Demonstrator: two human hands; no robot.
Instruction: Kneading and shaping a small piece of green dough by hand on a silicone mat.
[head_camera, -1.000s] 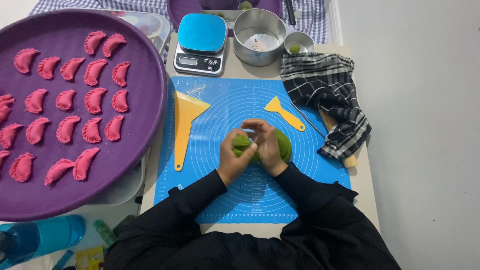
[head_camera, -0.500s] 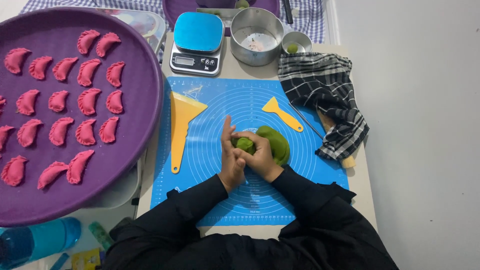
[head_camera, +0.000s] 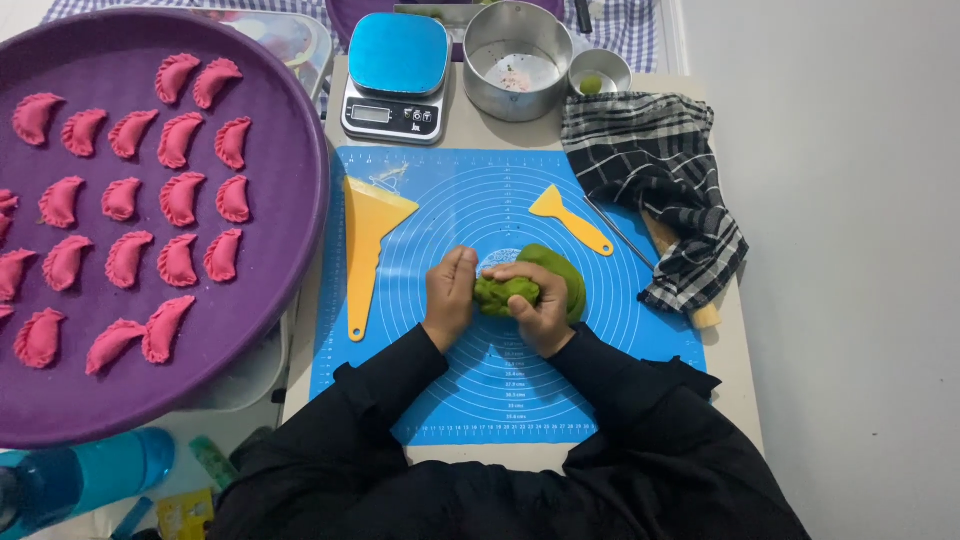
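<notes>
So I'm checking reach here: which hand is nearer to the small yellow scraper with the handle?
Right. The right hand lies on the green dough, just below the small yellow scraper. The left hand sits farther left, nearer the large yellow scraper.

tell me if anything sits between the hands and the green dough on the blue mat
Nothing visible does. The left hand and the right hand are both already on the green dough, pressing a small piece of it between them on the blue mat. The yellow scrapers lie off to either side, apart from the hands.
</notes>
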